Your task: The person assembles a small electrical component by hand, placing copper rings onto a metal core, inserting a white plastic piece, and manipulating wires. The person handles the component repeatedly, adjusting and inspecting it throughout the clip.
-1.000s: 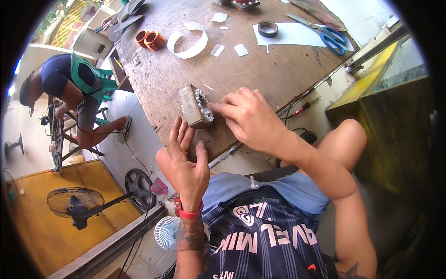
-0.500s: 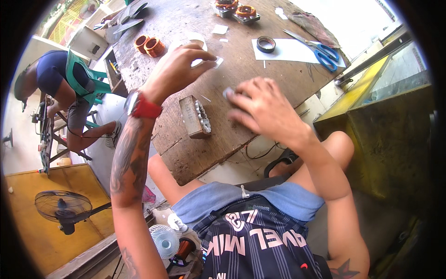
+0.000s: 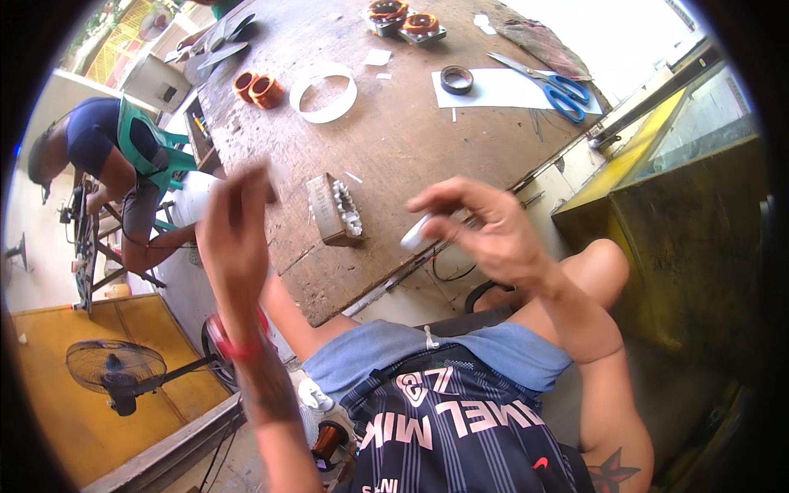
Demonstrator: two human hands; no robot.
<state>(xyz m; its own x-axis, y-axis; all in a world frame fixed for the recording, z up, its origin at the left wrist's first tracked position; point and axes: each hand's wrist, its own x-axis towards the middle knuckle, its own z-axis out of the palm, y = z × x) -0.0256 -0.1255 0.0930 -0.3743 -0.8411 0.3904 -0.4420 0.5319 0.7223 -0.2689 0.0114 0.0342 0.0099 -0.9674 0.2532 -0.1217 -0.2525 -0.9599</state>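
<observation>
My right hand (image 3: 489, 234) is raised over the table's front edge, its thumb and fingers pinching a small white folded piece (image 3: 416, 233). My left hand (image 3: 238, 226), smeared by motion, is up at the table's left edge with a red-banded watch on the wrist; whether its fingers hold anything cannot be seen. Between the hands stands a small brown block (image 3: 327, 215) with several white folded pieces (image 3: 348, 210) along its right side. A thin white strip (image 3: 354, 177) lies just beyond it. Farther back, a white ring (image 3: 352, 85) rests on the wooden table (image 3: 386, 148).
Copper coils (image 3: 265, 90), wound stator cores (image 3: 422, 28), black tape (image 3: 457, 80), blue-handled scissors (image 3: 565, 97) on white paper (image 3: 501, 90) and a rag (image 3: 544, 48) lie toward the back. A fan (image 3: 115, 366) stands at left; a person (image 3: 99, 135) bends beyond it.
My left hand has swung back leftward and nearer, away from the white ring, uncovering it. My right hand has turned and moved slightly nearer, showing the white piece more plainly.
</observation>
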